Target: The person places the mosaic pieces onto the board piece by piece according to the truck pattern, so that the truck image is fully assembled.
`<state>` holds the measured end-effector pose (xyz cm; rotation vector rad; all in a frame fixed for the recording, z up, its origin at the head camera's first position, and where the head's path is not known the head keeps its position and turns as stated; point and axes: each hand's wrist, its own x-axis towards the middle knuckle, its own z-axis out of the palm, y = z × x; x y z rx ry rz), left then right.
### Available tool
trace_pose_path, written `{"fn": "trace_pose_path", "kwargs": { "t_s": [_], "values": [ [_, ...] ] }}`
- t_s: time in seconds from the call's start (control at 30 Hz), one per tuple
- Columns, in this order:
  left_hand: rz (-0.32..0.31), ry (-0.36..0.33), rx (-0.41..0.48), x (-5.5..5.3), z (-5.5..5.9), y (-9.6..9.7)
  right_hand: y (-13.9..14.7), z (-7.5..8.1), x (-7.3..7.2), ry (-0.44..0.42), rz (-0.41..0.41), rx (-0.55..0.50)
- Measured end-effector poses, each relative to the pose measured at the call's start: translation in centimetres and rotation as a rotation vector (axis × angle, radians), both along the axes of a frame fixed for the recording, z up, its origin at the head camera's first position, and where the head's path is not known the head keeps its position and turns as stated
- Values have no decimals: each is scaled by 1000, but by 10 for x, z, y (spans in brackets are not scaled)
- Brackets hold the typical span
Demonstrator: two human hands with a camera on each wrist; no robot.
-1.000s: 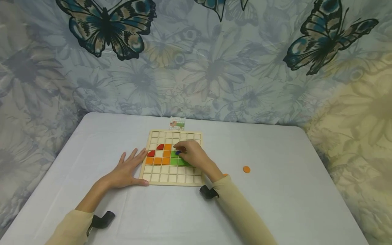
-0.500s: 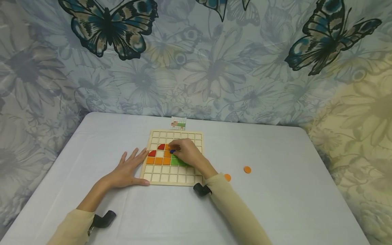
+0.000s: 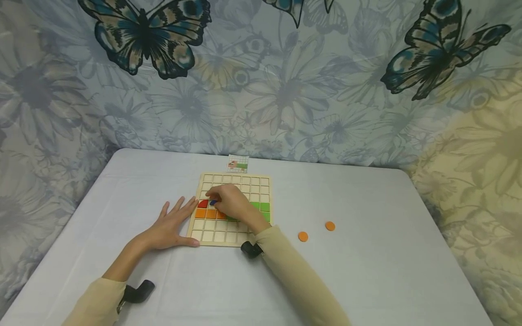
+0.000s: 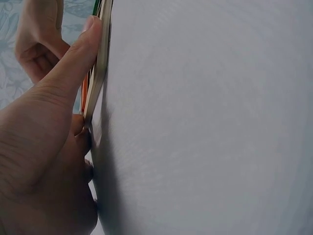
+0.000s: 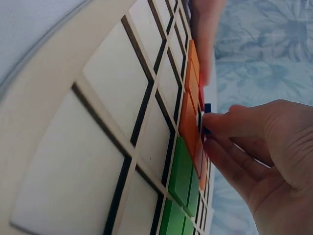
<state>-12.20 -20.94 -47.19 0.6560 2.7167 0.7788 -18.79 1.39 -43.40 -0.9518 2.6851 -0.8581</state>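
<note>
A wooden grid board (image 3: 220,237) lies on the white table. My left hand (image 3: 169,228) spreads its fingers along the board's left side, thumb touching the lower left corner; the left wrist view shows that thumb against the board's edge. Over the left part of the grid, my right hand (image 3: 232,201) pinches a small blue piece (image 5: 208,108) between thumb and fingers, above a bare square next to a red quarter-round piece (image 3: 203,203). Orange square tiles (image 3: 205,213) fill squares just below. Green tiles (image 3: 264,207) show at the right; others are partly hidden under the right hand.
Two loose orange discs lie right of the board, one nearer (image 3: 303,236) and one farther (image 3: 330,226). A small printed pattern card (image 3: 238,164) lies behind the board. Patterned fabric (image 3: 285,90) hangs behind the table.
My right hand has moved left across the board with the blue piece, from the green tiles to beside the red piece. Both orange discs now show fully. The left hand stays put.
</note>
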Motion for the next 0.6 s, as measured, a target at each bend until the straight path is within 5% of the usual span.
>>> {"fn": "trace_pose_path", "kwargs": {
  "t_s": [0.6],
  "values": [
    [-1,0,18,1,2,-1,-8,0,4,-27,23,72]
  ]
}}
